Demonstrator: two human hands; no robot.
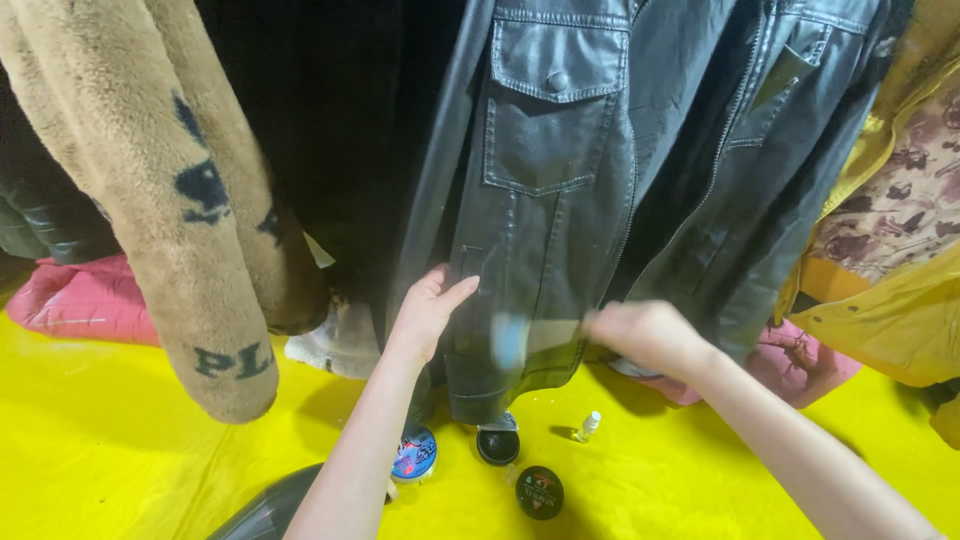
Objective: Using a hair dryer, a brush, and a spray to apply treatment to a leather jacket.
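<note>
A black leather jacket [560, 200] hangs in the middle of a crowded row of coats, and the person is working on its lower front panel. The left hand [428, 308] lies flat and open against the panel's left edge, fingers together, steadying the leather. The right hand [645, 335] is closed around a pale brush or applicator [525, 338], blurred with motion, whose end sits on the leather just above the hem. My guess is that polish is being rubbed in; going on with it would call for firm backing from the flat hand and even strokes across the panel. Below, on a bright yellow sheet [120, 440] covering the floor, sit a round blue-lidded tin [414, 454], a dark open tin [498, 446], a black lid [540, 492] and a small white bottle [588, 426] lying near the hem. A tan fleece coat [150, 190] hangs to the left, a yellow patterned garment [900, 200] to the right, and pink quilted fabric [80, 300] lies behind
</note>
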